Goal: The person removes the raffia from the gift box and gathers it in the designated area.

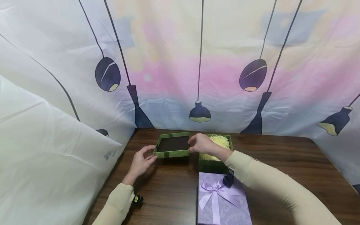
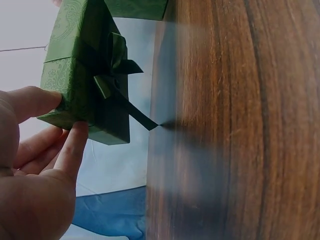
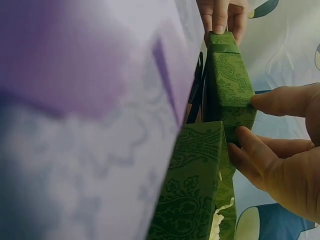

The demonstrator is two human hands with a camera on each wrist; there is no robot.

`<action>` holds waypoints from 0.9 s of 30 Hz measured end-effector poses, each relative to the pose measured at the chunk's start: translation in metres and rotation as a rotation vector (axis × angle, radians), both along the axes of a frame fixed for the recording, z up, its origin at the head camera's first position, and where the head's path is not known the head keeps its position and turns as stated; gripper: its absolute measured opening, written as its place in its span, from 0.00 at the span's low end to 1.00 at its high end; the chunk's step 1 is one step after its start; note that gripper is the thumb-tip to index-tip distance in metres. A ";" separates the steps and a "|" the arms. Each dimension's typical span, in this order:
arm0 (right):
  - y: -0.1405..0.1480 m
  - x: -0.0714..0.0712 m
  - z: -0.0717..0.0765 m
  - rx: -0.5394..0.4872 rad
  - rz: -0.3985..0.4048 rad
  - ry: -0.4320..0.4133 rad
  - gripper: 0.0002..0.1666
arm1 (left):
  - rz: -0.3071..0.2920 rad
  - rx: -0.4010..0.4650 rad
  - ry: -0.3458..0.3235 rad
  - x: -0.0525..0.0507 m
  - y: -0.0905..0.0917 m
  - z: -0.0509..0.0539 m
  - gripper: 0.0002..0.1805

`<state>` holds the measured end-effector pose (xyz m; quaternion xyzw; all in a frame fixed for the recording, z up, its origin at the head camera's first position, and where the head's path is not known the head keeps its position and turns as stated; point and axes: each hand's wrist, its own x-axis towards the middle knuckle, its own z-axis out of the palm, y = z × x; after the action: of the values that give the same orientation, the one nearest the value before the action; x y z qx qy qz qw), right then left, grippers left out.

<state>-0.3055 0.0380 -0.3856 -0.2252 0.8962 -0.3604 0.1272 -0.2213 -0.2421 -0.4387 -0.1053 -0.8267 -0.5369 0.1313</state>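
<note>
Both hands hold a green patterned box lid (image 1: 172,153) above the table, its dark inside facing up. My left hand (image 1: 141,162) pinches its left end between thumb and fingers. At the opposite end, my right hand (image 1: 203,145) grips the edge the same way. A dark green ribbon bow (image 2: 116,75) hangs from the lid's underside in the left wrist view. Just right of the lid stands the open green box (image 1: 212,167), filled with pale yellow shredded paper (image 1: 220,141). My right hand and forearm cover part of that box.
A purple box (image 1: 206,207) with a lilac ribbon bow (image 1: 216,189) lies in front of the green box, under the right forearm. The brown wooden table (image 1: 287,165) meets a printed cloth backdrop (image 1: 168,112) at its back edge. White cloth (image 1: 56,150) hangs at the left.
</note>
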 end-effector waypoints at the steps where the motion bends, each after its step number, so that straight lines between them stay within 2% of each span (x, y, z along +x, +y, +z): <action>1: 0.000 0.000 0.000 0.004 -0.002 0.000 0.22 | 0.000 0.002 0.005 -0.002 -0.001 -0.004 0.23; 6: 0.000 0.000 0.002 0.005 0.010 0.003 0.23 | 0.008 0.037 0.009 -0.014 -0.010 -0.023 0.24; 8: -0.001 0.001 0.003 -0.005 0.023 0.002 0.24 | 0.008 0.052 0.005 -0.014 -0.013 -0.025 0.25; 11: -0.002 0.001 0.004 -0.022 0.048 -0.009 0.25 | 0.002 0.048 0.007 -0.011 -0.015 -0.023 0.26; 17: 0.000 0.002 0.007 -0.023 0.067 0.014 0.25 | 0.001 -0.023 0.020 0.005 -0.005 0.003 0.29; 19: 0.000 0.002 0.008 -0.030 0.070 0.021 0.25 | -0.004 -0.052 0.026 0.008 -0.004 0.006 0.30; 22: 0.002 0.002 0.009 -0.037 0.080 0.038 0.26 | -0.021 -0.058 0.020 0.004 -0.004 0.002 0.31; 27: 0.005 0.002 0.009 -0.054 0.101 0.064 0.27 | -0.048 -0.038 0.011 -0.009 -0.008 -0.015 0.34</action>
<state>-0.3036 0.0434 -0.3765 -0.2850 0.8772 -0.3702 0.1105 -0.2306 -0.2505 -0.4532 -0.1304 -0.8332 -0.5236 0.1209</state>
